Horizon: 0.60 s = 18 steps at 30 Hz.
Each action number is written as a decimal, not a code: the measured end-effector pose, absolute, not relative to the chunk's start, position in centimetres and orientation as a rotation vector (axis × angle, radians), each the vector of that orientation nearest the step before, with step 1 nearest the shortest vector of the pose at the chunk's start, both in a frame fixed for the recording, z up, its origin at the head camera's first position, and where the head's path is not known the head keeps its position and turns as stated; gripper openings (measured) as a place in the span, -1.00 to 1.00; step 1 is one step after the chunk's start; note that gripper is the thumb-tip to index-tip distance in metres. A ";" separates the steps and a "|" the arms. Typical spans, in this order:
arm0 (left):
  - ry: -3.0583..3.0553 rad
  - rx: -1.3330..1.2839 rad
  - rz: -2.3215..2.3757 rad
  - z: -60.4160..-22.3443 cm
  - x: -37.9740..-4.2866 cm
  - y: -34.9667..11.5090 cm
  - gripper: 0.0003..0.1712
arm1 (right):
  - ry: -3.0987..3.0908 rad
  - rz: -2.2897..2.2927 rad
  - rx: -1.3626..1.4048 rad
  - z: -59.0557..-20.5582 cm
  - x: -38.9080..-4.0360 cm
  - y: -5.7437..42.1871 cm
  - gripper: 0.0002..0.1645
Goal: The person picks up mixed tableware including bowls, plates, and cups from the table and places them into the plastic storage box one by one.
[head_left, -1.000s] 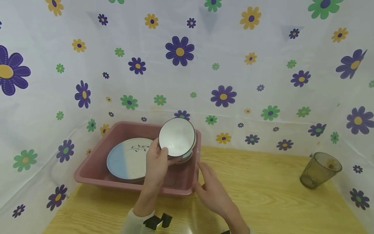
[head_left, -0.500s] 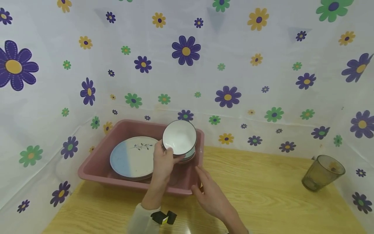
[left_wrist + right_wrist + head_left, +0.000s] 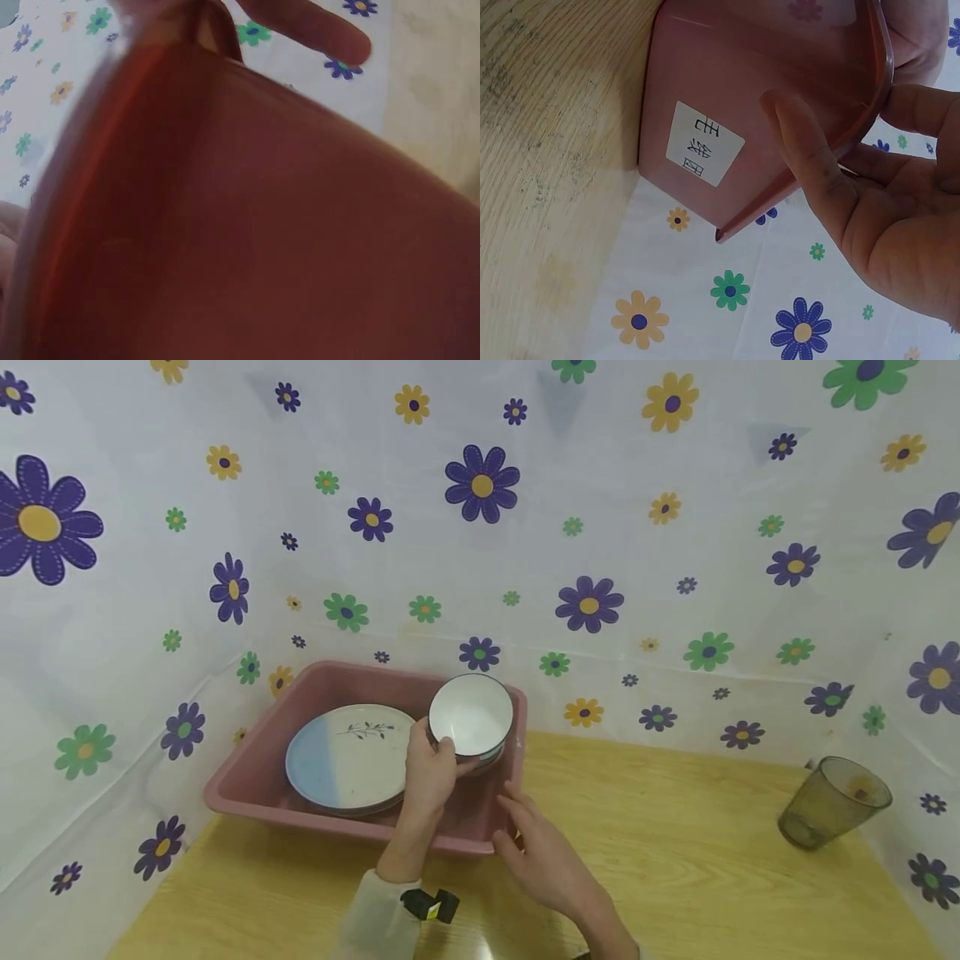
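In the head view my left hand holds a white bowl with a dark rim by its near left side. Its thumb lies at the rim and the other fingers reach beneath. The bowl tilts with its inside towards me, over other bowlware of which only a teal-banded edge shows. All this is inside a pink plastic basin. My right hand grips the basin's near right corner. In the right wrist view its thumb lies against the outer wall, and its other fingers reach over the rim.
Left in the basin lie stacked plates, the top plate blue and cream with a sprig. A smoky glass cup stands far right on the wooden table. A flowered curtain closes off the back and sides. A label sticks to the basin.
My left hand has brought the white bowl down and slightly right, so it covers more of the bowlware beneath. My right hand stays at the basin's corner. The head view has shifted a little.
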State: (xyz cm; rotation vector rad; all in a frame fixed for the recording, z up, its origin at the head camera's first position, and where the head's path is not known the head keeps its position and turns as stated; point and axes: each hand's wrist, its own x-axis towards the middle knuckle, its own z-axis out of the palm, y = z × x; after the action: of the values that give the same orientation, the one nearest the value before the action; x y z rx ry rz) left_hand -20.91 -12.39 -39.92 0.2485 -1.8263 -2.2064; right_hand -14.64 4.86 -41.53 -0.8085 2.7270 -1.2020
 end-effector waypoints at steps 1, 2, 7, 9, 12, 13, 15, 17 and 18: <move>-1.857 0.250 -2.190 -40.0 -21.0 -12.4 -0.45 | 2.729 -1.202 -0.805 -41.5 -14.7 4.9 -0.42; -1.888 0.259 -2.173 -40.0 -21.0 -12.5 -0.45 | 2.731 -1.199 -0.798 -41.6 -14.7 4.9 -0.42; -1.996 0.312 -2.088 -40.0 -21.5 -13.1 -0.45 | 2.722 -1.202 -0.792 -41.6 -14.6 4.9 -0.41; -2.042 0.320 -2.053 -39.9 -21.8 -13.3 -0.44 | 2.720 -1.201 -0.801 -41.5 -14.6 4.9 -0.40; -2.107 0.332 -2.024 -39.7 -22.4 -13.5 -0.44 | 2.712 -1.204 -0.800 -41.5 -14.6 4.9 -0.39; -2.130 0.336 -2.017 -39.6 -22.5 -13.5 -0.43 | 2.708 -1.203 -0.800 -41.5 -14.6 5.0 -0.39; -2.168 0.350 -2.006 -39.5 -22.9 -13.7 -0.43 | 2.706 -1.203 -0.799 -41.6 -14.7 5.0 -0.40; -2.200 0.366 -1.995 -39.5 -23.2 -13.8 -0.43 | 2.705 -1.200 -0.798 -41.6 -14.7 5.0 -0.40; -2.210 0.378 -1.993 -39.4 -23.3 -13.9 -0.43 | 2.706 -1.198 -0.798 -41.6 -14.7 5.0 -0.40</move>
State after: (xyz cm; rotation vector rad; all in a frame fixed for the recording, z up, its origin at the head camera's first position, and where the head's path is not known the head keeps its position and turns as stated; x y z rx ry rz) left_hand -23.29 -13.86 -39.44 0.3778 -2.2104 -1.9929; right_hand -14.75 4.99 -41.63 -0.7982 2.7063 -1.1981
